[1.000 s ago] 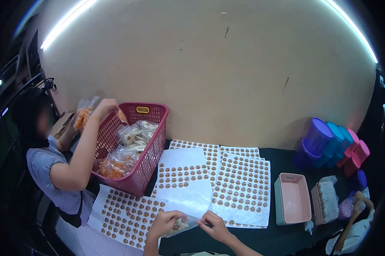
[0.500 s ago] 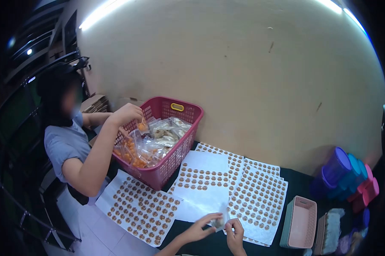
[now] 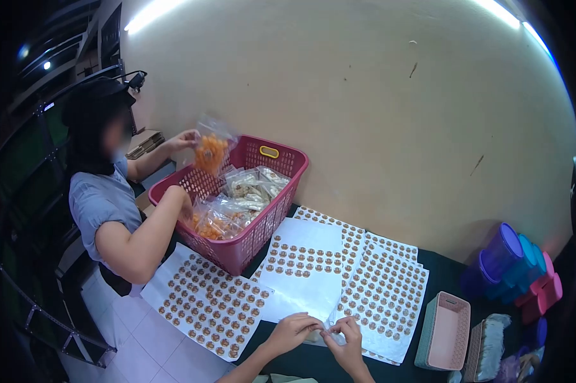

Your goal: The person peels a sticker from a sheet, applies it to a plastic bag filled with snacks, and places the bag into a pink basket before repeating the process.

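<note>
My left hand (image 3: 294, 334) and my right hand (image 3: 346, 345) meet at the near edge of the sticker sheets. Between their closed fingers is a small clear bag (image 3: 316, 338), mostly hidden by the hands. Just beyond them lies a partly used sheet (image 3: 301, 291) with rows of round brown stickers at its top. A fuller sticker sheet (image 3: 390, 287) lies to the right, and another sheet (image 3: 205, 300) lies to the left.
A co-worker (image 3: 109, 210) at the left holds a bag of orange snacks (image 3: 211, 153) over a red basket (image 3: 237, 255) of filled bags. A pink basket (image 3: 451, 325), a wrapped stack (image 3: 492, 348) and colored cups (image 3: 505, 246) stand at the right.
The co-worker has lifted a bag of orange snacks above the basket, with the other hand lower inside. My hands have drawn closer together around the small bag, which now shows less.
</note>
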Motion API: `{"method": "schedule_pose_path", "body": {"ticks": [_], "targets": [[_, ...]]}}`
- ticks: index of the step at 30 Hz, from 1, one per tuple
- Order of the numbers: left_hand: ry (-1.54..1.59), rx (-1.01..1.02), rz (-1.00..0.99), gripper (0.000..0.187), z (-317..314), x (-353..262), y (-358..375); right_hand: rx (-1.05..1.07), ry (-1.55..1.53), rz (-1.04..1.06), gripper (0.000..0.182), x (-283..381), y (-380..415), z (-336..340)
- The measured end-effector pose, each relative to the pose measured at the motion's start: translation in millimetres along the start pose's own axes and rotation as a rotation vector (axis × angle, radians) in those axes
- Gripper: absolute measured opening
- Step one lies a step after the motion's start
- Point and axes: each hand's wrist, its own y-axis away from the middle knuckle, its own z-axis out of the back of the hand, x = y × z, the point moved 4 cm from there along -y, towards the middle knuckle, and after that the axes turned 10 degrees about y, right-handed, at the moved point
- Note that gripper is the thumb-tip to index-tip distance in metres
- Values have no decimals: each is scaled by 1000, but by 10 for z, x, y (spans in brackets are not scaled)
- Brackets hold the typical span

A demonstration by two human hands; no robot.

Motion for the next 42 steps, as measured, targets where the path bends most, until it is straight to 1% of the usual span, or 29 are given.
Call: {"method": "schedule_pose_path", "body": {"ticks": [2,3,4,7,8,10,11,12,13,14,15,16,18,19,21,22,23,24,25,26,29,30,32,33,34,36,38,40,42], "targets": [[-87,-148,-190,9,85,-7,17,42,-313,-153,17,-60,65,-128],[-26,-195,-120,6,149,-35,22,27,-356,-144,17,-9,49,-110],[-26,-192,-122,6,193,-59,19,24,-356,-146,17,26,44,-101],[-56,-356,-164,6,346,-100,39,93,-428,-174,16,71,62,-133],[-58,-353,-163,6,397,-87,31,121,-451,-171,16,78,64,-156],[-100,-446,-153,5,540,-61,54,148,-475,-171,16,52,92,-199],[249,-563,-79,9,588,-16,116,185,-442,-138,16,4,125,-231],[248,-560,-78,9,657,-11,119,222,-409,-105,17,-44,161,-269],[358,-615,-78,15,785,13,130,222,-410,-106,17,-109,203,-299],[470,-670,-77,21,887,43,157,244,-479,-194,16,-206,260,-348],[441,-628,-51,28,911,61,190,267,-548,-284,15,-279,309,-405],[442,-628,-48,28,876,100,205,268,-548,-286,15,-315,335,-459],[833,-512,-101,22,701,187,170,391,-845,-515,23,-355,392,-581],[958,-422,-137,15,607,120,129,390,-846,-519,23,-327,380,-569],[1199,-329,-86,9,433,160,82,617,-1078,-529,43,-170,363,-609],[1303,-281,-61,7,352,138,59,615,-1078,-530,43,-166,372,-628],[1304,-281,-63,7,292,129,47,762,-1181,-530,47,-129,415,-678],[1342,-257,-5,7,204,139,46,914,-1280,-527,50,-97,466,-708],[1379,-233,52,8,131,150,49,974,-1350,-523,49,-81,493,-706],[1377,-237,45,8,99,159,58,1005,-1361,-520,45,-57,509,-684],[1564,-127,134,20,-57,348,77,1009,-1337,-599,35,-92,607,-680],[1561,-129,128,20,-39,272,71,997,-1369,-628,35,-106,634,-658],[1271,-164,303,26,4,159,130,861,-1465,-621,54,-124,676,-601],[1251,-107,282,31,12,374,150,871,-1471,-615,54,-157,720,-635],[1245,-116,278,31,43,338,171,839,-1481,-612,52,-216,749,-666],[879,-95,278,36,126,270,246,810,-1501,-606,50,-290,752,-707],[862,-80,292,39,244,408,320,782,-1392,-670,46,-356,759,-734],[895,-122,325,43,346,504,346,731,-1408,-702,44,-371,715,-773],[644,-336,303,35,427,516,417,631,-1354,-761,46,-511,764,-910]]}}
